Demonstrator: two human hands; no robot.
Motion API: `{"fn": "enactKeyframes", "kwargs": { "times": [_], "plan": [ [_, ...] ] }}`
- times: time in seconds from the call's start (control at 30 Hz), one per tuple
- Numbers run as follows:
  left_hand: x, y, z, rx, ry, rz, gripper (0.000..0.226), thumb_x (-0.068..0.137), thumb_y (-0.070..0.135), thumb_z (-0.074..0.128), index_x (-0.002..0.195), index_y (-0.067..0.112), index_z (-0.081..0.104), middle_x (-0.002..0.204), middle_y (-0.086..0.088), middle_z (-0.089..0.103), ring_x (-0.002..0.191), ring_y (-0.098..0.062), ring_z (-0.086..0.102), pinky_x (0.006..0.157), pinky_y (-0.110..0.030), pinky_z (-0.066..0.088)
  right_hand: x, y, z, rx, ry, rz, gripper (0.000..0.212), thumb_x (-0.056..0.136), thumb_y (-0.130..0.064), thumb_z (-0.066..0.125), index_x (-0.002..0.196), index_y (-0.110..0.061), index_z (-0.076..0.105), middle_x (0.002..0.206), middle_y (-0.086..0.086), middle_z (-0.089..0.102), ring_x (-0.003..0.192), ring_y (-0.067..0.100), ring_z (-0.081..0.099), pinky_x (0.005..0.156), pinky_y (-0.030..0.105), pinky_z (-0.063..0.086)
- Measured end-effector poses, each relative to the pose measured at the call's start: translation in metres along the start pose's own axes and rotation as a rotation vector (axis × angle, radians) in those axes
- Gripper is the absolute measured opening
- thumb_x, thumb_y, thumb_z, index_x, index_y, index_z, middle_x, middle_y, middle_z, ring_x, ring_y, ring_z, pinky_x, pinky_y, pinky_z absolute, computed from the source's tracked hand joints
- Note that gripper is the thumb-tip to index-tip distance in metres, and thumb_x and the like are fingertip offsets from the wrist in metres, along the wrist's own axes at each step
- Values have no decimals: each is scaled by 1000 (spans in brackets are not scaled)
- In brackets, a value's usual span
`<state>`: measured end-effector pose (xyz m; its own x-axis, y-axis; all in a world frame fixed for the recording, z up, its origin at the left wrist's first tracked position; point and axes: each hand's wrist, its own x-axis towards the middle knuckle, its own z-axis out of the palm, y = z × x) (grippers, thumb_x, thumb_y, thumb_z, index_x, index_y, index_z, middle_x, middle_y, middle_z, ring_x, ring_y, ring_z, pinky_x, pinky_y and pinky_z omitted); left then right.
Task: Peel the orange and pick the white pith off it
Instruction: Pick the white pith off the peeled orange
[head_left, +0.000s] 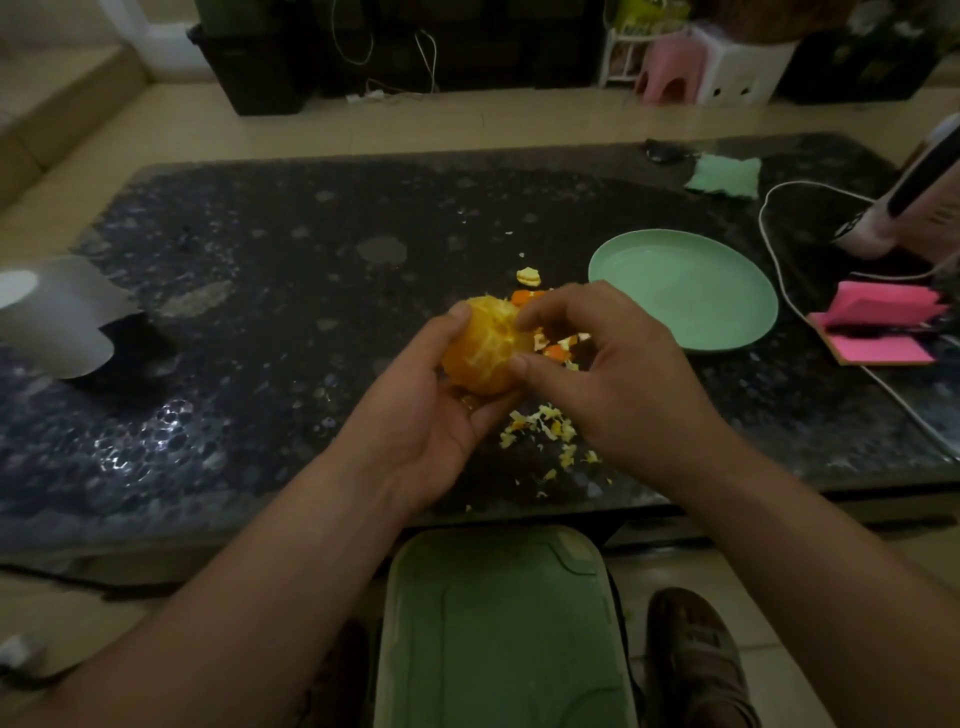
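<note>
A peeled orange (485, 348) with white pith streaks sits in my left hand (415, 410), whose thumb and fingers curl round it just above the dark table. My right hand (608, 364) comes in from the right, its forefinger and thumb tips touching the fruit's right side as if pinching at the pith. Bits of peel (558, 349) and pale pith scraps (545, 431) lie on the table under and beside my hands. One larger peel piece (529, 277) lies farther back.
A mint-green plate (727, 317) stands to the right on the dark speckled table (260, 291). A white cable (779, 270), pink sticky notes (878, 325) and a green cloth (724, 176) are at the right. A grey cup (52, 317) lies at the left. A green stool (498, 629) is below the table edge.
</note>
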<state>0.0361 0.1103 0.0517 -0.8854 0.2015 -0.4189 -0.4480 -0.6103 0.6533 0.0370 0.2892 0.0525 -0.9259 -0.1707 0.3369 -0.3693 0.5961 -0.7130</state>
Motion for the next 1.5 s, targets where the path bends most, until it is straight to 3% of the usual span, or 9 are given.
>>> {"fn": "enactKeyframes", "kwargs": {
  "times": [0.33, 0.47, 0.57, 0.67, 0.83, 1.0, 1.13, 1.33, 1.5],
  "plan": [
    [4, -2, -1, 53, 23, 50, 44, 105, 32, 62, 142, 8, 63, 127, -17, 74, 97, -23, 75, 74, -35, 64, -1, -2, 6, -132, 52, -142, 12, 90, -23, 80, 93, -25, 69, 98, -9, 58, 93, 9, 56, 80, 22, 45],
    [6, 1, -4, -94, 15, 19, 56, 101, 33, 66, 147, 3, 56, 138, -25, 69, 118, -35, 74, 92, -48, 65, -2, -7, 2, 54, 137, 51, 9, 95, -19, 72, 88, -21, 66, 88, -9, 63, 82, 8, 59, 69, 14, 43],
    [6, 2, -6, -137, 5, 5, 56, 102, 35, 66, 147, 2, 55, 138, -26, 68, 122, -39, 72, 100, -51, 61, -3, -11, 1, 126, 87, 83, 5, 99, -24, 71, 94, -24, 69, 84, -9, 68, 78, 6, 63, 67, 13, 47],
    [6, -1, -7, -83, -21, 6, 61, 102, 36, 64, 150, 2, 53, 139, -25, 68, 127, -37, 70, 101, -45, 62, -6, -14, 8, 68, 45, 52, 12, 94, -28, 77, 103, -27, 69, 88, -12, 67, 82, 5, 65, 69, 15, 50],
    [5, -5, -2, 23, -45, 103, 47, 106, 32, 59, 143, 4, 58, 131, -20, 74, 121, -33, 73, 98, -40, 63, -6, -15, 13, 30, 124, 102, 14, 92, -26, 79, 98, -28, 66, 82, -15, 66, 81, 2, 65, 69, 16, 52],
    [16, -8, -7, 128, -40, 191, 51, 104, 30, 66, 144, 0, 56, 141, -26, 67, 132, -39, 66, 113, -49, 54, -7, -15, 10, 14, 132, 115, 7, 93, -24, 79, 95, -22, 72, 77, -15, 67, 78, 2, 66, 69, 19, 53],
    [18, -7, -7, 123, 9, 199, 88, 83, 35, 87, 154, 5, 45, 147, -24, 62, 130, -39, 68, 108, -51, 57, -5, -14, 9, -28, 113, 108, 4, 94, -25, 75, 91, -23, 72, 75, -14, 67, 73, 3, 65, 66, 23, 52],
    [12, -12, 0, 86, 20, 157, 46, 102, 28, 67, 141, 6, 61, 137, -20, 71, 127, -34, 70, 102, -40, 61, -6, -12, 10, -7, 58, 102, 10, 90, -24, 71, 83, -25, 65, 72, -7, 64, 67, 11, 61, 64, 43, 55],
    [9, -4, -4, -178, 79, 45, 62, 96, 38, 74, 145, 4, 57, 138, -25, 68, 120, -41, 73, 91, -49, 65, -9, -6, 11, -20, 10, 130, 12, 91, -32, 68, 81, -28, 62, 72, -8, 64, 67, 11, 60, 64, 47, 56]
  ]
}}
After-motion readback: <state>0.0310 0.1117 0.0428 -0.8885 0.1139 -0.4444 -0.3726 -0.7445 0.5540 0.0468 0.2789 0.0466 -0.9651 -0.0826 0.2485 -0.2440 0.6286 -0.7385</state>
